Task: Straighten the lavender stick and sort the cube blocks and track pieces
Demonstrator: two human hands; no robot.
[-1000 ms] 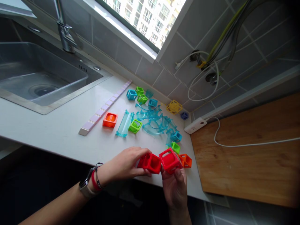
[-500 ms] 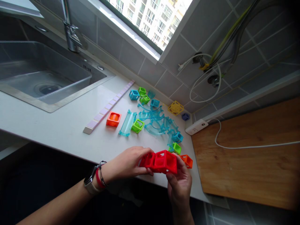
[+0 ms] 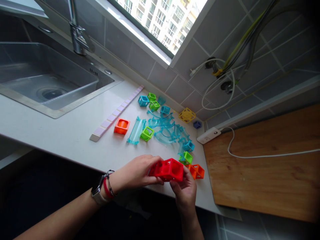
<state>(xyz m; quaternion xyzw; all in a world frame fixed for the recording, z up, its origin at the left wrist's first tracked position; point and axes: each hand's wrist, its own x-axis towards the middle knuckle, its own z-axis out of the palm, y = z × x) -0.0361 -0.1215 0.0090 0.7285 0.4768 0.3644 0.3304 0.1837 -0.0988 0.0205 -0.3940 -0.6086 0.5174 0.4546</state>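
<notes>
Above the counter's front edge I hold red hollow toy blocks [image 3: 167,169], set end to end in a row. My left hand [image 3: 140,170] is closed around the row's left end, thumb on top and fingers hiding part of it. On the right end, my right hand [image 3: 186,191] grips the larger cube, its thumb underneath and fingers behind. Just beyond that hand lie orange blocks [image 3: 198,171] and a green block [image 3: 186,158]. Farther left on the counter are an orange-red block [image 3: 121,126], a clear blue track piece [image 3: 136,130] and another green block [image 3: 147,133].
Several curved clear blue track pieces [image 3: 165,133] lie heaped mid-counter. A yellow piece [image 3: 187,115] sits by the wall. A pale strip [image 3: 116,115] runs beside the sink [image 3: 56,113]. On the right are a white power strip [image 3: 209,135] and a wooden board [image 3: 262,180].
My right hand and the red cube's end have shifted left, toward my left hand, so the row looks shorter. More of the orange blocks behind now shows.
</notes>
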